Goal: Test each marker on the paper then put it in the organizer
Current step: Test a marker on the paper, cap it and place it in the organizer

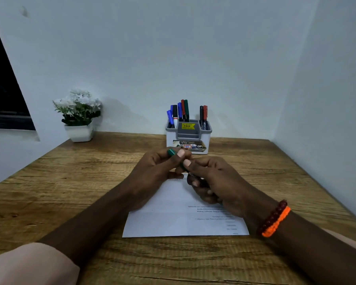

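Both hands meet above the far edge of a white paper [173, 214] lying on the wooden desk [70, 182]. My left hand [154, 171] pinches the green cap [171, 152] of a green marker. My right hand [212, 182] grips the dark barrel [190, 173] of the same marker; most of the barrel is hidden by fingers. Whether the cap sits fully on the marker I cannot tell. Behind the hands stands a white and grey organizer [188, 136] with several blue, black, red and green markers upright in it.
A white pot of white flowers [78, 118] stands at the desk's back left corner. Walls close the desk at the back and on the right. The paper carries printed text near its right side and scribbles near its far edge.
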